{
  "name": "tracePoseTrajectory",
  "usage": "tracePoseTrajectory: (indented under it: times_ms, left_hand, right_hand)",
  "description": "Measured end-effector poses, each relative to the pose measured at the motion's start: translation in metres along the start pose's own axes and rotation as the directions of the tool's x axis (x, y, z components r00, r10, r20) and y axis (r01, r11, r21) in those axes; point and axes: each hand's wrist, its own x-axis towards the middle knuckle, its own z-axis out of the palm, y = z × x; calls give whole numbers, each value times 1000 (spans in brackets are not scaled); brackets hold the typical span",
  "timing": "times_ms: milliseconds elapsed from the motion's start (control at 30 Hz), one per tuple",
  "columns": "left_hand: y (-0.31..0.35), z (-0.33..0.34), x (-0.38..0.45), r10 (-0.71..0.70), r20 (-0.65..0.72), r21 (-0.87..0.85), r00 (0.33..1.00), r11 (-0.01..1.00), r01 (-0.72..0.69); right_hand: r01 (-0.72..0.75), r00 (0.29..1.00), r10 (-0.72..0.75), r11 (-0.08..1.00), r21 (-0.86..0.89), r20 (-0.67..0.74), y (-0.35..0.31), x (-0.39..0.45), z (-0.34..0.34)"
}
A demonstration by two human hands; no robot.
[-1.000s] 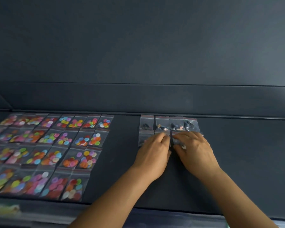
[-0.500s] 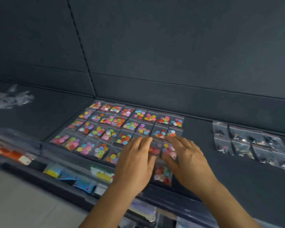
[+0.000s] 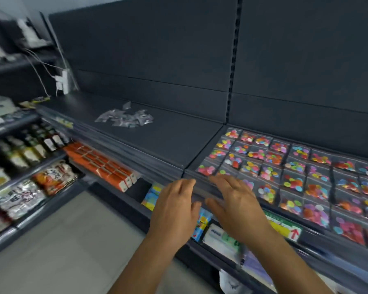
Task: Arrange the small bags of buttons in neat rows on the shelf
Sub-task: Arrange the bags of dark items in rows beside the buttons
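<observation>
Both my hands hang in the lower middle of the frame, just in front of the shelf (image 3: 162, 141) edge, holding nothing. Left hand (image 3: 174, 211): fingers loosely spread, relaxed, tips at the shelf lip. Right hand (image 3: 234, 206): fingers straight and fanned, tips over the near left corner of the sorted bags (image 3: 285, 166). Those bags, filled with coloured buttons, lie flat in rows across the right half of the frame, edges touching or overlapping slightly. The loose bags (image 3: 125, 118) sit up and to the left of both hands, in the upper middle of the frame, well apart from the sorted block and near the shelf's back. They form a scattered clear heap, its spread running roughly left to right; contents too blurred to tell. My left hand is the nearer one to that heap, so I judge the next reach goes up-left with the left leading. Bare dark shelf lies between hand and heap; nothing blocks the path. Below the shelf edge, orange boxes (image 3: 106, 166) in the left middle, bottles (image 3: 30, 145) and snack packets (image 3: 51, 177) at far left, blue packets (image 3: 155, 194) under my left hand. White cable and plug (image 3: 62, 81) in the upper left. Whole frame is motion-blurred.
</observation>
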Motion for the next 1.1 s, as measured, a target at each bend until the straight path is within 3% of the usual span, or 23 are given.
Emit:
tracePoseTrajectory:
  times_ms: [267,633,867,1100]
  left_hand:
    - [-101,-23,15,-137,-76,-32,988,990,135]
    - [-237,-42,133,-156,-94,10,983,987,158]
    - [-302,-38,211,-185,-71,-4,980,983,185]
    - [-345,-14,276,-167,17,-9,986,986,168]
  right_hand:
    - [116,992,-118,993,36,53,-71,73,51]
    - [153,987,-158,984,91,43,-122,246,119]
    - [106,991,-113,990,89,68,-125,344,147]
    - [-29,974,38,999,-41,222,-108,409,174]
